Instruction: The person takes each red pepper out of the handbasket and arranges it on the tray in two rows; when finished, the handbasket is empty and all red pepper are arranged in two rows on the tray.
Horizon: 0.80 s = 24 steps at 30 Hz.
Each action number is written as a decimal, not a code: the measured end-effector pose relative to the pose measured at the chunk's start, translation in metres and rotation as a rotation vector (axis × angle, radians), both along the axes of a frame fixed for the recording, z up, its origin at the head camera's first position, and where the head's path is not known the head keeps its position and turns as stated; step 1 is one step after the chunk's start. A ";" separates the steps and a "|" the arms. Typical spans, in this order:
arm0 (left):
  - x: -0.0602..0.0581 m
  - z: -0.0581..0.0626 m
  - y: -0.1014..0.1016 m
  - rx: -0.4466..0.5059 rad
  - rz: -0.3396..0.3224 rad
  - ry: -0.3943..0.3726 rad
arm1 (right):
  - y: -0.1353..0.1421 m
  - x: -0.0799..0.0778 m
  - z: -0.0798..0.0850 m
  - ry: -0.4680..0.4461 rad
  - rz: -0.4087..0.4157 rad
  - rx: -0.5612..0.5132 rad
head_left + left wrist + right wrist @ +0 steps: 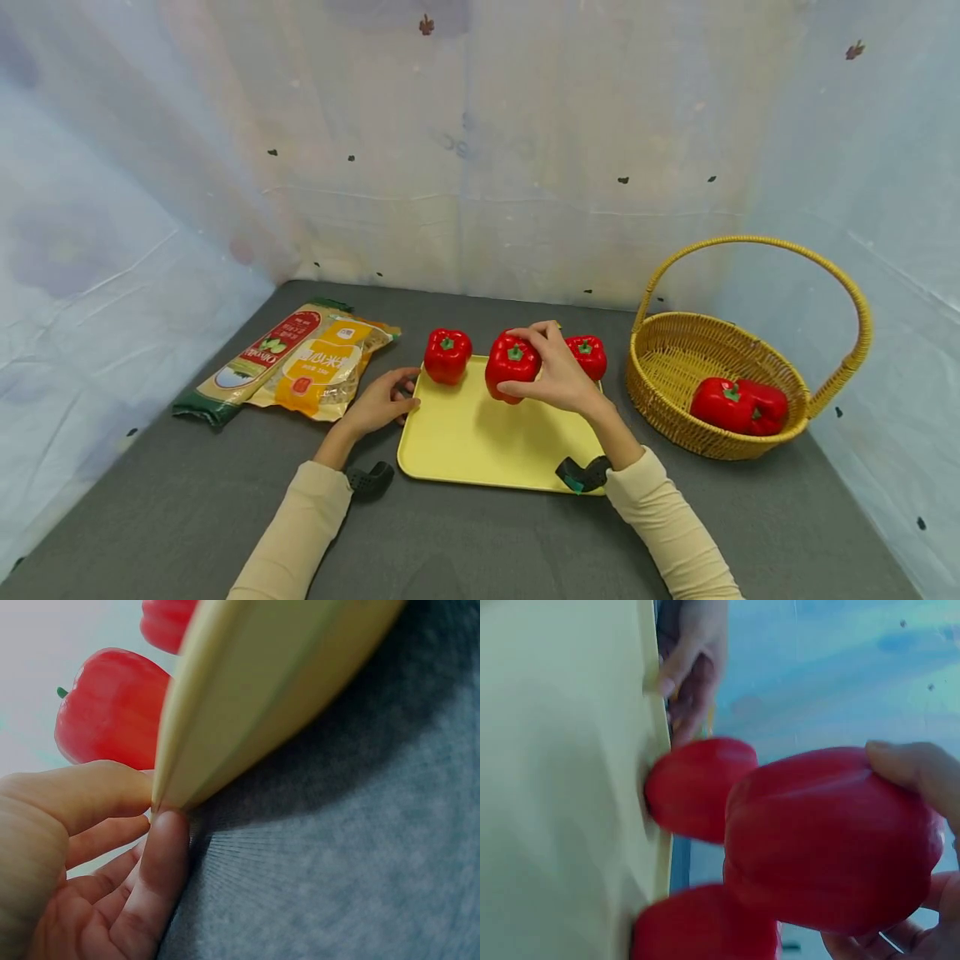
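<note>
My right hand (pixel 553 372) grips a glossy red bell pepper (pixel 513 367) with a green stem, fingers and thumb around its sides. It is held up over the yellow tray (pixel 487 446), and the right wrist view shows the pepper (pixel 832 840) apart from the tray's surface. My left hand (pixel 381 402) pinches the tray's left rim between thumb and fingers, seen close in the left wrist view. One red bell pepper (pixel 447 357) stands at the tray's back left corner. Another pepper (pixel 587 354) at the back right is partly hidden by my right hand.
To the right stands a yellow wicker basket (pixel 641 387) with a tall arched handle, holding red bell peppers (pixel 738 407). Left of the tray lie a green-and-red food packet (pixel 262 354) and a yellow-and-clear packet (pixel 322 367). A pale curtain (pixel 480 167) hangs behind the grey table (pixel 465 542).
</note>
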<state>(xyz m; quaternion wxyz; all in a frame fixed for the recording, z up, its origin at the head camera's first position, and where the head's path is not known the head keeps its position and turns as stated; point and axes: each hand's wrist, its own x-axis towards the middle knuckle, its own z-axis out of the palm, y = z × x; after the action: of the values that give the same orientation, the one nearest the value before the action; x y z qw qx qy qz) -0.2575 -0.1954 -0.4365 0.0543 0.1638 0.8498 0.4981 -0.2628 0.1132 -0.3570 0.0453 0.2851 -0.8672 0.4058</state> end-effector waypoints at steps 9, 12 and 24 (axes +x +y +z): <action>-0.010 -0.014 -0.006 0.011 -0.003 0.010 | -0.038 0.005 -0.011 0.086 0.038 0.018; -0.009 -0.013 -0.006 0.014 -0.003 0.006 | -0.047 0.006 -0.017 0.104 0.034 0.035; -0.010 -0.013 -0.005 0.008 0.011 -0.013 | -0.064 0.007 -0.038 0.156 0.044 0.108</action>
<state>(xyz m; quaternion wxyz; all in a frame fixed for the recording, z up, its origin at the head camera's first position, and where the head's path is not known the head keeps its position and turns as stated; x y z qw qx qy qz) -0.2674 -0.2006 -0.4492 0.0564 0.1561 0.8484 0.5027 -0.2554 0.0495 -0.3945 0.0883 0.3366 -0.8752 0.3360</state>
